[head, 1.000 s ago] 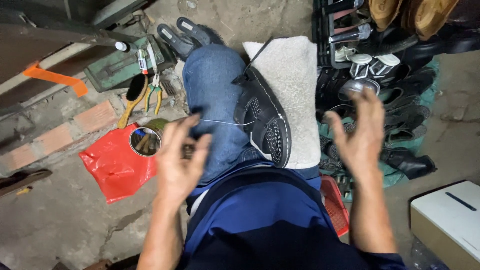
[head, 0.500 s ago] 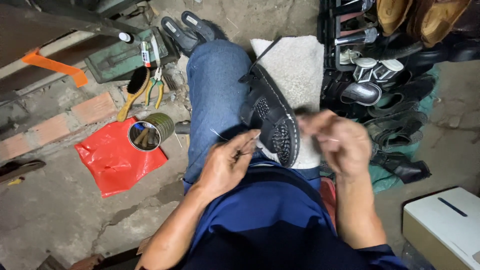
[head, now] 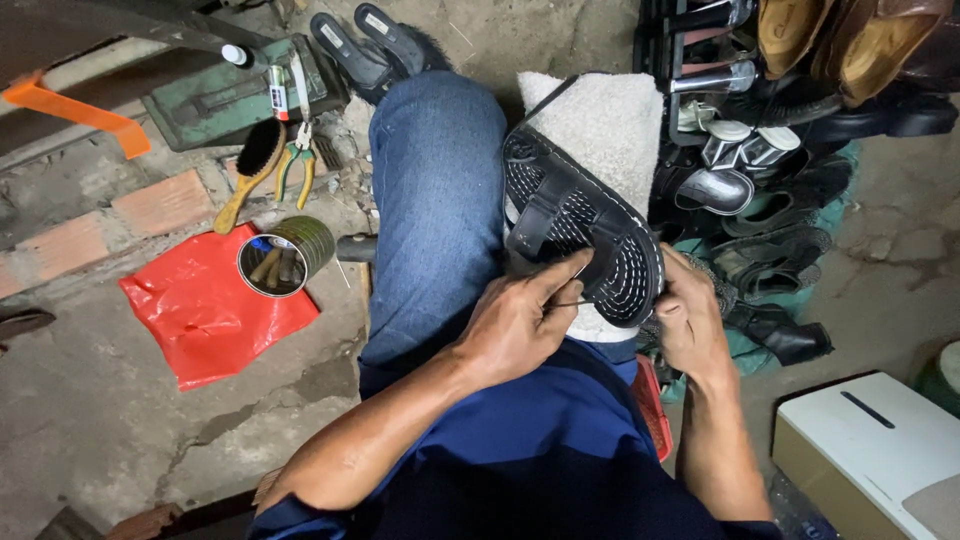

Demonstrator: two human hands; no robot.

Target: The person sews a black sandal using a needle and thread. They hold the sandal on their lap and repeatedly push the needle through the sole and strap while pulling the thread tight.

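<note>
The left hand (head: 520, 325) pinches a thin needle (head: 572, 302) at the black sandal (head: 580, 235), while the right hand (head: 692, 320) grips the sandal's heel edge on a white towel (head: 605, 125).

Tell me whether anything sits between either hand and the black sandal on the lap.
Nothing visible does. The left hand pinches a thin needle or thread right at the white-stitched edge of the black perforated sandal, and the right hand grips that same end directly. The sandal rests on a cream fleece pad over the knee.

Black sandal (head: 580, 225) with white stitching, sole-side tilted, on lap
</note>
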